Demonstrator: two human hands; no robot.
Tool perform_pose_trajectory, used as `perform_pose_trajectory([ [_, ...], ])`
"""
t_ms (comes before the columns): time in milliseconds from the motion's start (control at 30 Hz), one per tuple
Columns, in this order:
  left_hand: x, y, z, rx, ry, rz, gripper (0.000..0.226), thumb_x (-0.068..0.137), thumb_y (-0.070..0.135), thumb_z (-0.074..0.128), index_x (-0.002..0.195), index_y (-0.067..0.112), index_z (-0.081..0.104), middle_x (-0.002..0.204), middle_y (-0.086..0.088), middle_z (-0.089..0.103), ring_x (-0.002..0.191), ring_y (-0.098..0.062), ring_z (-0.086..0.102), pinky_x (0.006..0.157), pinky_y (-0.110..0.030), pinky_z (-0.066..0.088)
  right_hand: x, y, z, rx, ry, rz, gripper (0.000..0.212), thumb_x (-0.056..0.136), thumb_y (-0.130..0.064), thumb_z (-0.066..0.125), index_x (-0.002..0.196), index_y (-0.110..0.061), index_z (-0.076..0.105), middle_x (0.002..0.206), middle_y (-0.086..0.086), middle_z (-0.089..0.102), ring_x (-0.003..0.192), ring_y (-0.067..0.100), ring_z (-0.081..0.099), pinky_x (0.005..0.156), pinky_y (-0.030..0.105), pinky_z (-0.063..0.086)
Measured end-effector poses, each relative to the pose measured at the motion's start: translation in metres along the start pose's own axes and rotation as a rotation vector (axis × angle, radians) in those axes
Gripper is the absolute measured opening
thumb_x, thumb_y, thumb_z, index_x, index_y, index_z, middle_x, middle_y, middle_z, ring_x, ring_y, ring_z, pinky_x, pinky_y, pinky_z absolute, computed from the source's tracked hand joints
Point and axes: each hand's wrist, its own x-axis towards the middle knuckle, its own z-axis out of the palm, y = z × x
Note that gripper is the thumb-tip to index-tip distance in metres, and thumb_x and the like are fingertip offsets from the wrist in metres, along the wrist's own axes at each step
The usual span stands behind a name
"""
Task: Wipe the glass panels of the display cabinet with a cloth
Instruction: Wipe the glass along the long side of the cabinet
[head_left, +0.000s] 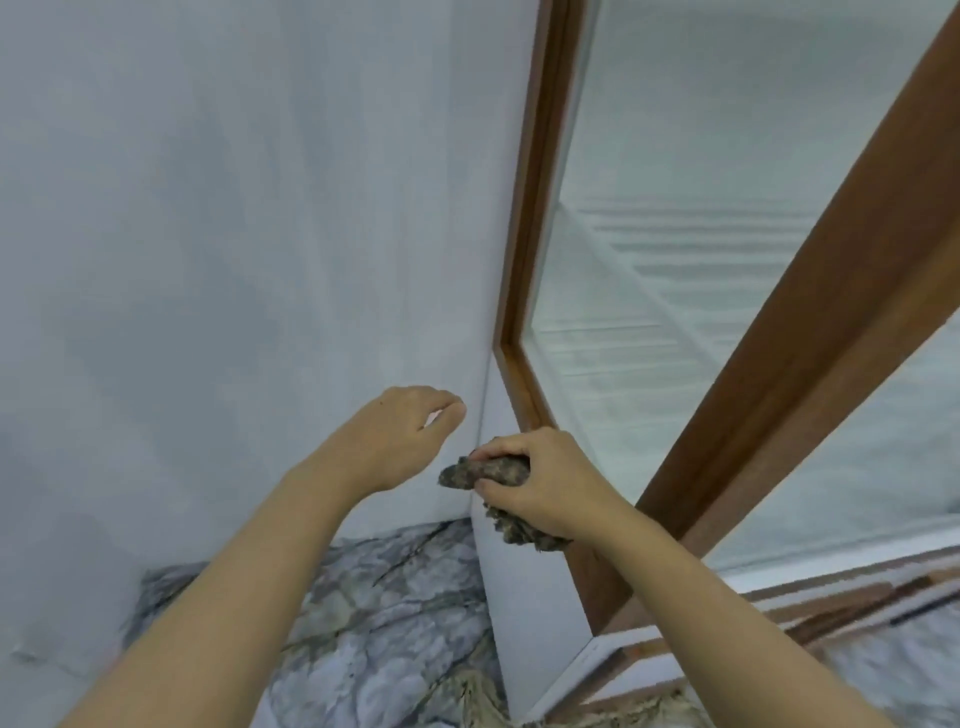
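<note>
The display cabinet's glass panel (649, 291) fills the right half of the head view, set in a brown wooden frame (524, 270). A second brown frame bar (810, 332) runs diagonally across it. My right hand (545, 483) grips a crumpled dark mottled cloth (488, 473) just in front of the frame's lower left corner, apart from the glass. My left hand (400, 431) hovers to the left of the cloth with loosely curled fingers, holding nothing, close to the wall.
A pale grey wall (234, 234) takes up the left half and meets the cabinet's white side (514, 597) in a corner. Grey marbled floor (384, 613) lies below. Striped wooden trim (841, 608) shows at lower right.
</note>
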Motion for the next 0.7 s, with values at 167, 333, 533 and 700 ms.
perform_pose_trajectory([
  [167, 0.072, 0.018, -0.012, -0.045, -0.033, 0.226, 0.05, 0.106, 0.046, 0.034, 0.113, 0.012, 0.07, 0.115, -0.002, 0.07, 0.108, -0.016, 0.06, 0.094, -0.028, 0.043, 0.01, -0.006, -0.031, 0.052, 0.228, 0.112, 0.028, 0.086, -0.024, 0.074, 0.114, -0.027, 0.075, 0.103, -0.017, 0.072, 0.085, -0.012, 0.06, 0.078, -0.001, 0.04],
  [333, 0.131, 0.053, -0.03, -0.12, 0.09, 0.495, 0.068, 0.096, 0.059, 0.024, 0.102, 0.009, 0.07, 0.097, -0.004, 0.071, 0.093, -0.018, 0.063, 0.089, -0.042, 0.049, 0.005, -0.019, -0.054, 0.1, 0.509, 0.188, 0.026, 0.086, -0.019, 0.075, 0.11, -0.028, 0.077, 0.099, -0.02, 0.071, 0.092, -0.016, 0.06, 0.078, -0.001, 0.041],
  [533, 0.175, 0.104, -0.065, -0.319, 0.314, 0.858, 0.04, 0.105, 0.033, 0.039, 0.112, 0.011, 0.071, 0.105, 0.002, 0.071, 0.099, -0.012, 0.063, 0.088, -0.03, 0.047, 0.005, -0.063, -0.091, 0.063, 0.924, 0.257, 0.028, 0.089, -0.026, 0.074, 0.117, -0.03, 0.074, 0.108, -0.02, 0.072, 0.099, -0.006, 0.065, 0.088, 0.012, 0.052],
  [700, 0.203, 0.145, -0.104, -0.429, 0.447, 1.084, 0.035, 0.105, 0.027, 0.04, 0.121, 0.008, 0.065, 0.117, -0.003, 0.066, 0.11, -0.018, 0.06, 0.093, -0.026, 0.042, 0.013, -0.115, -0.126, -0.058, 1.223, 0.17, 0.028, 0.089, -0.021, 0.074, 0.117, -0.029, 0.073, 0.102, -0.019, 0.073, 0.095, 0.001, 0.069, 0.082, 0.017, 0.056],
])
